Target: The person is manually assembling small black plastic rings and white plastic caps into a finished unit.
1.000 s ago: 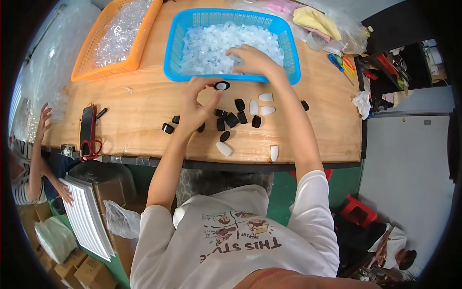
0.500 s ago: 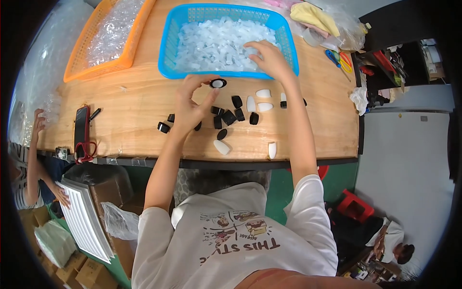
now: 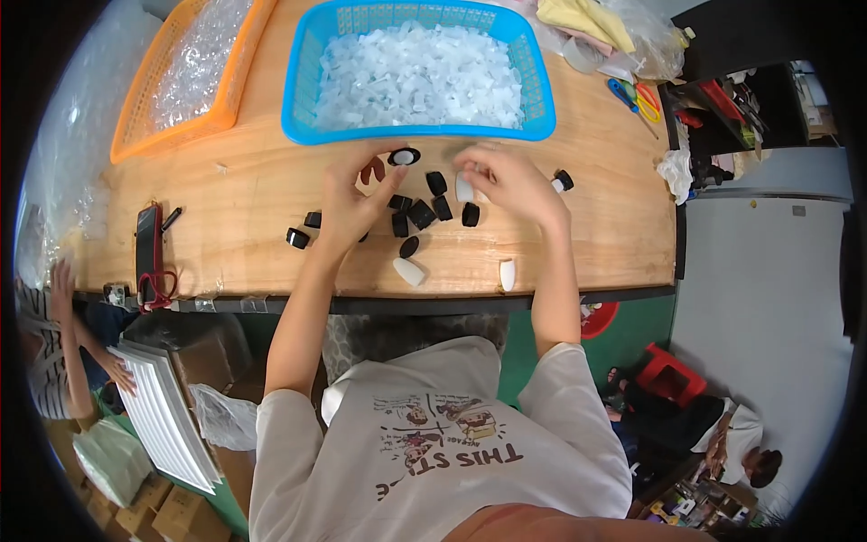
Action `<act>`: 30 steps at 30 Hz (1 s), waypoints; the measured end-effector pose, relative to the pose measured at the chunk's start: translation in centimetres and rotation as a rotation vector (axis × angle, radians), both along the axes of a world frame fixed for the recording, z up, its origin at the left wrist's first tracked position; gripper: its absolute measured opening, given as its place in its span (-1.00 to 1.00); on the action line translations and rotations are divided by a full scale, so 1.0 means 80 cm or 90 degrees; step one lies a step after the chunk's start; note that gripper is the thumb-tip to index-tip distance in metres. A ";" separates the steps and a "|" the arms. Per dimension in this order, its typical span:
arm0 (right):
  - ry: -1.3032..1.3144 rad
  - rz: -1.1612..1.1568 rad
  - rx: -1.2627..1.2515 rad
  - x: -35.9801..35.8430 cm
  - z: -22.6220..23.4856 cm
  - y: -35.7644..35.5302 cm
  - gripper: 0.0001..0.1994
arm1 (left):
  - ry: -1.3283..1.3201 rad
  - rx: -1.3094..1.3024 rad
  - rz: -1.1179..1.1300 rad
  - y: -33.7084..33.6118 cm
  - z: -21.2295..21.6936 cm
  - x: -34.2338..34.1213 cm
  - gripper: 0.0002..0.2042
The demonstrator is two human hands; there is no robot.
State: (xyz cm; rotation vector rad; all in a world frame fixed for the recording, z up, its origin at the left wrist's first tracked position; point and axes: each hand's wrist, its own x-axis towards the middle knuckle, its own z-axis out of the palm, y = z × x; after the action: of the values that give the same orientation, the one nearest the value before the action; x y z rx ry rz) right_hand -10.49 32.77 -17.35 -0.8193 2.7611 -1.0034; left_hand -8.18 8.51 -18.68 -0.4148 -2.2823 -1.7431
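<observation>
Broadly, table: a long light wooden table point(image 3: 235, 226) runs across the upper part of the view, its front edge toward the person.
Baskets: a blue plastic basket of small clear plastic pieces point(image 3: 417, 134) stands at the far side; an orange plastic basket of clear pieces point(image 3: 163, 135) stands to its left.
Room: green floor below the table, a red stool at lower right, another person's arm at the left edge, a stack of white panels beside it.
Right hand: the right hand point(image 3: 510, 181) has come back from the blue basket, where it reached half a second ago, and now sits over the table just in front of it.
Right grip: fingers pinched on a small white oval plastic piece point(image 3: 463, 187).
Left hand: the left hand point(image 3: 357, 200) stays near the middle of the table, as before.
Left grip: thumb and fingertips narrowly closed on a black round cap with a white centre point(image 3: 404, 157), held just in front of the basket.
Loose parts: small black plastic caps point(image 3: 421, 214) lie scattered between and under the hands; two white oval pieces point(image 3: 409, 271) lie near the front edge.
Side items: a dark phone with a red cord point(image 3: 147, 244) at the left; scissors point(image 3: 632, 95) at the far right.
</observation>
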 end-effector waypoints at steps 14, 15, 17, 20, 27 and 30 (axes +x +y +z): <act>0.046 -0.018 0.276 -0.141 -0.011 -0.059 -0.91 | -0.100 0.009 -0.076 0.004 -0.014 0.000 -0.74; 0.128 -0.010 0.279 -0.142 -0.012 -0.054 -0.90 | -0.099 0.010 -0.073 0.004 -0.012 0.000 -0.74; 0.065 -0.022 0.119 -0.121 0.016 -0.059 -0.90 | -0.160 0.094 -0.098 0.002 -0.008 0.002 -0.74; 0.059 0.017 -0.111 -0.058 0.057 -0.062 -0.90 | -0.206 0.188 -0.081 0.002 -0.005 0.006 -0.72; 0.415 0.101 0.056 0.015 0.027 -0.073 -0.76 | -0.217 0.203 -0.121 0.001 0.001 0.010 -0.72; 0.416 0.067 0.010 0.013 0.009 -0.070 -0.78 | -0.167 0.136 -0.100 0.000 -0.007 0.009 -0.74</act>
State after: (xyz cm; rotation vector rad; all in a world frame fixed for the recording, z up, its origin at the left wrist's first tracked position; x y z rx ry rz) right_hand -9.45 27.16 -16.61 -1.5007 3.1750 -0.7951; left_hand -7.43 8.48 -19.26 -0.3489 -2.2481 -2.2108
